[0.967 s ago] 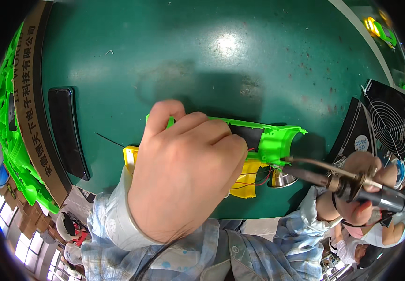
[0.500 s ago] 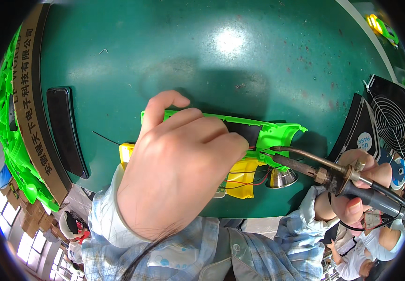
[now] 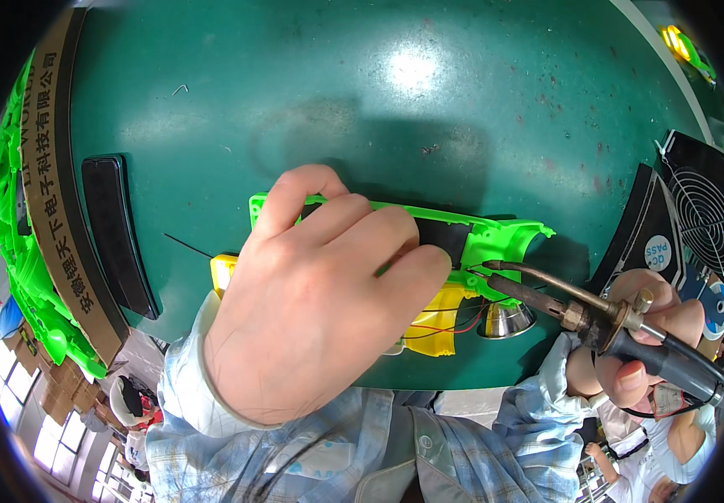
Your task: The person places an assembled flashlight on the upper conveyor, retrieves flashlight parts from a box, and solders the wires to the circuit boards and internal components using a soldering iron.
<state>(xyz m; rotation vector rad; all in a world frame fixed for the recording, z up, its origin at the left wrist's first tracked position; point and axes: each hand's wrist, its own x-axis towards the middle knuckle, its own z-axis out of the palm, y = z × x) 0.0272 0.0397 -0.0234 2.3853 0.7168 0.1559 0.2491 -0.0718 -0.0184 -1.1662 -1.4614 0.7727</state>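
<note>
My left hand (image 3: pixel 312 302) lies over a bright green plastic housing half (image 3: pixel 500 241), thumb and forefinger pinched at its inner edge. What the fingertips hold is hidden beneath them. In my right hand (image 3: pixel 651 318) is a soldering iron (image 3: pixel 576 316) with a thin metal solder-feed tube (image 3: pixel 538 275) along it. Its tip rests at or just over the housing, close to my left fingertips. A black block (image 3: pixel 444 239) sits inside the housing. Nearer to me lie a yellow plastic part (image 3: pixel 433 335), partly under my left hand, thin red and black wires, and a shiny metal reflector cup (image 3: pixel 506 321).
A dark phone (image 3: pixel 117 235) lies at the left, beside a cardboard box (image 3: pixel 64 210) with green plastic parts (image 3: pixel 31 277). A black fan (image 3: pixel 701 210) with a wire guard stands at the right. A bent wire scrap (image 3: pixel 179 89) lies on the green tabletop (image 3: pixel 295 59). People sit behind, lower right.
My left fingers have shifted slightly, the thumb side now covering the red wire end seen before. The soldering iron stays almost in place, its tip still by the fingertips.
</note>
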